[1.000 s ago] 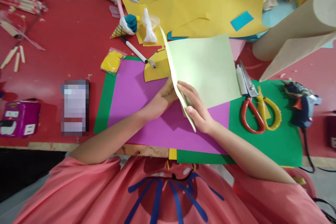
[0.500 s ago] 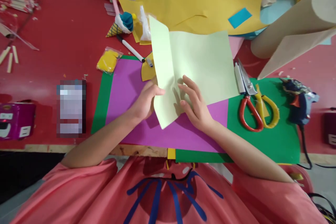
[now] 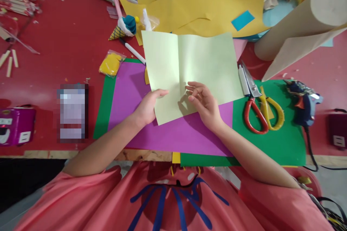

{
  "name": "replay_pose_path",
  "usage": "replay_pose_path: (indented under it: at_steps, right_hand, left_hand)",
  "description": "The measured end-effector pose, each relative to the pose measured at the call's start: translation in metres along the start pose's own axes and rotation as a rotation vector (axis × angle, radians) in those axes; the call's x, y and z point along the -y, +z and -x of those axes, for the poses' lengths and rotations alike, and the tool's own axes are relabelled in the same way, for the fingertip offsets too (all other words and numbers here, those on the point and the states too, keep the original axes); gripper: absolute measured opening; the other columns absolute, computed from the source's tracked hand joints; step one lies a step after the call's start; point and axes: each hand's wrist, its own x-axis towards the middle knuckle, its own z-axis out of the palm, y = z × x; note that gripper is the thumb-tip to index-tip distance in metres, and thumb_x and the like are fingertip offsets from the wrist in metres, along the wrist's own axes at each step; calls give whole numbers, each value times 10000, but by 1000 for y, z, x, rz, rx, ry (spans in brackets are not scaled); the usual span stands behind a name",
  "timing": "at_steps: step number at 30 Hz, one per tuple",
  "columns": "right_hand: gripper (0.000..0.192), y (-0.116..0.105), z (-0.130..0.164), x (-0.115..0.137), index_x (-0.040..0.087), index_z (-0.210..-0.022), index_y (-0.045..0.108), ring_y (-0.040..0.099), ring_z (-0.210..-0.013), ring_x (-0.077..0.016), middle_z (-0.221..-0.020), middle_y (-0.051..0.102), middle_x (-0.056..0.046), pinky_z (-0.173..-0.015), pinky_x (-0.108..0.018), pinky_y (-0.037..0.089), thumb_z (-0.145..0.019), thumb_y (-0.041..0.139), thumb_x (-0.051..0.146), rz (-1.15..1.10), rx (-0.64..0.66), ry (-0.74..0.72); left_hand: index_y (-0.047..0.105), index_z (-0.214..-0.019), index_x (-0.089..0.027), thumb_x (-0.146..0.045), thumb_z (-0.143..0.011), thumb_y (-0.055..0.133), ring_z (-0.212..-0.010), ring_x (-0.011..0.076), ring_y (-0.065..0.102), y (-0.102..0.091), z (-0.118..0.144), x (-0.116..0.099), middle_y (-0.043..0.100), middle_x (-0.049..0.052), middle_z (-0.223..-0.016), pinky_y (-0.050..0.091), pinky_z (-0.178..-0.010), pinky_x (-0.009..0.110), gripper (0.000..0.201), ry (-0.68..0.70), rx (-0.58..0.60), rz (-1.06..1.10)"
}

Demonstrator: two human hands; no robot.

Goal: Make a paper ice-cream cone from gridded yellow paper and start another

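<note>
A pale green sheet of paper (image 3: pixel 208 57) with a crease down its left part is spread over a purple sheet (image 3: pixel 168 137). My left hand (image 3: pixel 148 108) grips the paper's lower left edge, thumb on top and the other fingers hidden beneath. Just above the paper's lower middle is my right hand (image 3: pixel 207 108), its fingers loosely curled and apart with nothing between them; whether a fingertip touches the paper I cannot tell. Scissors (image 3: pixel 256 112) with one red and one yellow handle lie to the right of the paper, beside a white tube or pen (image 3: pixel 243 79).
A green sheet (image 3: pixel 279 151) lies under the purple one. At right are a blue glue gun (image 3: pixel 309 108) and a big paper roll (image 3: pixel 295 25). Behind lies yellow sheeting (image 3: pixel 206 3) with a paper ice-cream cone (image 3: pixel 123 29). A yellow packet (image 3: pixel 111 63) and a blurred phone-like object (image 3: pixel 72 113) are at left.
The paper's left flap, raised and folded inward before, has opened out to the left and lies flatter. My left hand moved slightly left with its edge; my right hand has lifted a little.
</note>
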Motion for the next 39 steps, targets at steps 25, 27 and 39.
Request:
replay_pose_path:
  at_steps: [25, 27, 39]
  right_hand:
    - [247, -160, 85, 44, 268, -1018, 586, 638, -986, -328, -1066, 674, -140, -796, -440, 515, -846, 539, 440, 1412, -197, 247]
    - [419, -163, 88, 36, 235, -1179, 550, 609, -1047, -360, -1132, 644, -172, -846, -466, 507, -825, 527, 458, 1437, -156, 295]
    - [580, -160, 49, 29, 266, -1291, 543, 657, -876, -314, -995, 689, -127, -735, -401, 479, -726, 634, 355, 1390, -188, 595]
  left_hand:
    - [629, -1127, -252, -369, -772, 675, -1251, 343, 542, -20, 7, -20, 688, 49, -1133, 517, -1025, 448, 377, 181, -163, 72]
    - [633, -1127, -249, -373, -777, 678, -1235, 333, 557, -26, 8, -16, 690, 52, -1135, 528, -1009, 440, 374, 175, -163, 69]
    - [641, -1124, -199, -416, -791, 683, -1327, 290, 483, -32, 6, -5, 667, 86, -1216, 427, -1115, 409, 400, 231, -139, 75]
